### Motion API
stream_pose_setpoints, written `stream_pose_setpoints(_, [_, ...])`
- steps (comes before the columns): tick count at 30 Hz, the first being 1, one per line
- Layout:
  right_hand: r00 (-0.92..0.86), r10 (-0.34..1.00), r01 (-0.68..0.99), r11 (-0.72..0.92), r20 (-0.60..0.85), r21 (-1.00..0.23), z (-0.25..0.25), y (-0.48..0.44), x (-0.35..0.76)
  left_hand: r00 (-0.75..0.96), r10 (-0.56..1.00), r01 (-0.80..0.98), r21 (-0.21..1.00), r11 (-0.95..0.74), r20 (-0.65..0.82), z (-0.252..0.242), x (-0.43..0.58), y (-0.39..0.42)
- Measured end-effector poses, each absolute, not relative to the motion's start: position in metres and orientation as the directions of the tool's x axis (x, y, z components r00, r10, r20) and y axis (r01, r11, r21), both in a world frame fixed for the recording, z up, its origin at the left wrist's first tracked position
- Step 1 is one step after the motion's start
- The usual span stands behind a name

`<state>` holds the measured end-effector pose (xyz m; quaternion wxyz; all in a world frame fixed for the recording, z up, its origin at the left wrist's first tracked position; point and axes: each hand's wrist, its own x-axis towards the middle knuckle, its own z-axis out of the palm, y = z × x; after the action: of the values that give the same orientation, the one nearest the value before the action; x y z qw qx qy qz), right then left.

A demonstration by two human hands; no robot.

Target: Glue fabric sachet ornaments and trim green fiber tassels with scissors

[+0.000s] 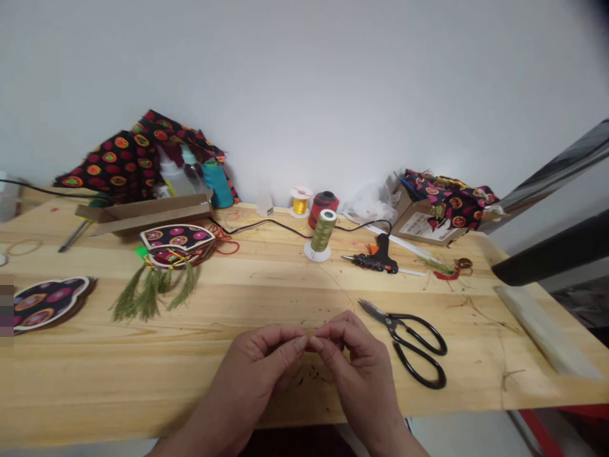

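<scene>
My left hand [259, 362] and my right hand [359, 362] meet low over the table, thumb and forefinger of each pinched closed, tips touching. What sits between the left fingertips is too small to make out. A fine olive thread [339, 285] runs from the olive thread spool [323, 231] down to my right hand, whose fingers are closed on it. To the right of that hand lie black-handled scissors [394, 327], blades pointing up and left. Patterned fabric pieces with olive tassels [155, 292] lie to the left, beyond my left hand.
A black glue gun [378, 255] lies behind the scissors. Yellow [300, 204] and red [327, 202] spools stand near the wall. A cardboard tray [152, 214] is back left; a box with fabric [423, 219] is back right. Another patterned piece [52, 301] lies at far left.
</scene>
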<state>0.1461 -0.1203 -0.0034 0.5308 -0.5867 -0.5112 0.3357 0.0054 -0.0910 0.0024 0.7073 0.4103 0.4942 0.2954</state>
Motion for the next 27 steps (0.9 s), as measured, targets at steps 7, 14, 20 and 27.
stream_pose_setpoints(7, [0.199,0.972,0.244,0.073,0.123,-0.967,-0.002,-0.121,0.148,0.370,0.799,0.037,0.867,0.497,-0.474,0.001,0.004,-0.093])
stream_pose_setpoints(14, [0.223,0.972,0.212,0.026,0.074,-0.977,-0.007,-0.121,0.148,0.389,0.791,0.056,0.869,0.491,-0.472,-0.002,0.004,-0.093])
stream_pose_setpoints(20, [0.229,0.973,0.066,-0.048,-0.031,-0.997,-0.009,-0.119,0.151,0.381,0.798,0.046,0.871,0.488,-0.467,-0.004,0.004,-0.093])
stream_pose_setpoints(27, [0.066,0.960,-0.268,-0.247,-0.273,-0.931,-0.015,-0.118,0.154,0.392,0.802,0.056,0.882,0.468,-0.450,-0.003,0.004,-0.093])
